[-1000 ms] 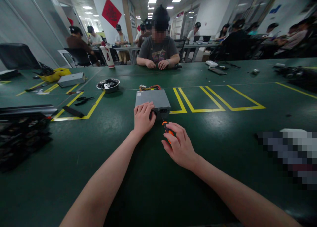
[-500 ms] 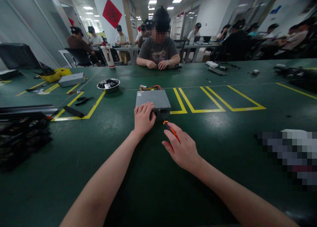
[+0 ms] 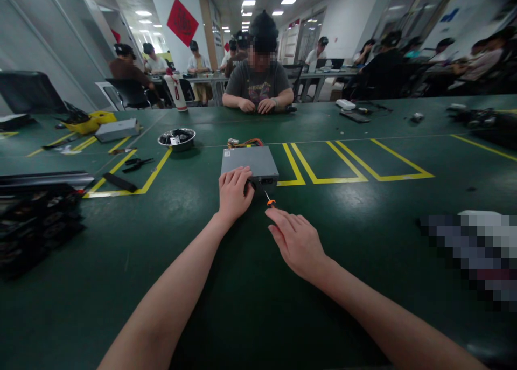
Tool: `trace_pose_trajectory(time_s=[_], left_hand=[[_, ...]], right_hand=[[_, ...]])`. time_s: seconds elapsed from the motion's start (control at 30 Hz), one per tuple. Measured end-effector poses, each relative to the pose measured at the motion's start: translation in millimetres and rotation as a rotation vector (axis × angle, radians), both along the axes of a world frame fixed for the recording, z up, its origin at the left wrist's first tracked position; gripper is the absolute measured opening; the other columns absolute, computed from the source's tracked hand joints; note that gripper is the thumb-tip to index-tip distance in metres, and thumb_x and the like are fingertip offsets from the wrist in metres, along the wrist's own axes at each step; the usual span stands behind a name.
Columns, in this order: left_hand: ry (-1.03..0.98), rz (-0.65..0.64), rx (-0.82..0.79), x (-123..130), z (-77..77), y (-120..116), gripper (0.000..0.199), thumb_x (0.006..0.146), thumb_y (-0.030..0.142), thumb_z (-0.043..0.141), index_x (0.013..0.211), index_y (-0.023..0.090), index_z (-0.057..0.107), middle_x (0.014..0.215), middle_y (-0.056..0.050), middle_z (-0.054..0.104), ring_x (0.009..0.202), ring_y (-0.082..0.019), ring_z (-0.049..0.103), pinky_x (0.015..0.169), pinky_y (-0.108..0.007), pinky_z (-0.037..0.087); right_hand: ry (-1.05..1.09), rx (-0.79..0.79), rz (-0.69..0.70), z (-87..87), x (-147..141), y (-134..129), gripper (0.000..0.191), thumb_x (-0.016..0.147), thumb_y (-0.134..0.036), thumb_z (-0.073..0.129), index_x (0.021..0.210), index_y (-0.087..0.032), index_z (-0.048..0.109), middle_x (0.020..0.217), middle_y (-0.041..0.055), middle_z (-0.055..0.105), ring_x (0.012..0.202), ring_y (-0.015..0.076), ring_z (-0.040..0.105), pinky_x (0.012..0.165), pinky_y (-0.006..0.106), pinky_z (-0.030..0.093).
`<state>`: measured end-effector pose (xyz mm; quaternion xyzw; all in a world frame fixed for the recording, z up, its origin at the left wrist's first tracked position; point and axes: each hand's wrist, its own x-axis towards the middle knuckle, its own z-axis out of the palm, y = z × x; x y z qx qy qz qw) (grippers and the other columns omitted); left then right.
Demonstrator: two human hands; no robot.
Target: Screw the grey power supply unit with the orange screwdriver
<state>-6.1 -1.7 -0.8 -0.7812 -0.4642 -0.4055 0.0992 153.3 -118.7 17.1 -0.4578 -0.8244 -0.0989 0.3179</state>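
A grey metal computer power supply (image 3: pixel 252 159) lies flat on the green table, its bundle of coloured cables (image 3: pixel 246 142) at the far side. My left hand (image 3: pixel 235 189) grips its near left corner, fingers over the top and thumb at the near face. In my right hand (image 3: pixel 297 238) is a screwdriver (image 3: pixel 271 203) with an orange collar; the fingers cover most of its handle. Its thin shaft slants up to the near face of the power supply, beside the power socket (image 3: pixel 267 181). Whether the tip sits in a screw is too small to tell.
A metal bowl (image 3: pixel 176 139) with dark parts stands behind to the left. Black tools (image 3: pixel 137 165) lie inside yellow tape lines. Dark stacked hardware (image 3: pixel 36 224) fills the left edge. A person (image 3: pixel 260 82) sits across the table, and a blurred-out object (image 3: pixel 476 257) lies right.
My right fingers have closed further over the screwdriver handle, hiding it. The orange collar has shifted slightly towards me, and more of the shaft shows. My left hand and the power supply have stayed put.
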Motion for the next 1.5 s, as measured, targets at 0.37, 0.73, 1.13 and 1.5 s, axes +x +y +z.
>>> trace_pose_trajectory(time_s=[0.37, 0.73, 1.13, 1.5], left_hand=[[-0.019, -0.016, -0.021, 0, 0.6, 0, 0.026, 0.080, 0.017, 0.048, 0.104, 0.025, 0.052, 0.119, -0.002, 0.058, 0.114, -0.021, 0.047, 0.096, -0.040, 0.030], [-0.006, -0.016, -0.017, 0, 2.4, -2, 0.025, 0.080, 0.018, 0.047, 0.104, 0.025, 0.052, 0.118, -0.002, 0.058, 0.114, -0.021, 0.048, 0.096, -0.040, 0.030], [0.007, 0.001, -0.010, -1, 2.1, -1, 0.025, 0.081, 0.017, 0.047, 0.104, 0.024, 0.052, 0.118, -0.002, 0.059, 0.114, -0.020, 0.048, 0.096, -0.039, 0.032], [0.000, 0.017, -0.001, 1, 1.6, -2, 0.024, 0.080, 0.017, 0.048, 0.103, 0.024, 0.052, 0.117, -0.001, 0.059, 0.113, -0.019, 0.048, 0.096, -0.039, 0.031]], right_hand=[[-0.081, 0.109, 0.001, 10.8, 1, 0, 0.016, 0.083, -0.009, 0.043, 0.088, -0.016, 0.057, 0.105, 0.0092, 0.059, 0.091, 0.0196, 0.053, 0.076, 0.036, 0.046], [-0.220, 0.171, 0.043, 9.7, 7, 5, 0.029, 0.084, -0.013, 0.044, 0.110, -0.017, 0.055, 0.106, 0.0072, 0.062, 0.075, 0.0146, 0.054, 0.066, 0.030, 0.043], [-0.183, 0.189, -0.103, 37.1, 27, 19, 0.032, 0.088, -0.038, 0.041, 0.095, -0.011, 0.057, 0.066, 0.0040, 0.059, 0.058, 0.0144, 0.048, 0.064, 0.031, 0.035], [-0.270, 0.226, 0.026, 25.4, 13, 9, 0.016, 0.080, -0.022, 0.049, 0.089, -0.021, 0.062, 0.077, 0.0064, 0.056, 0.077, 0.0208, 0.046, 0.074, 0.036, 0.033]])
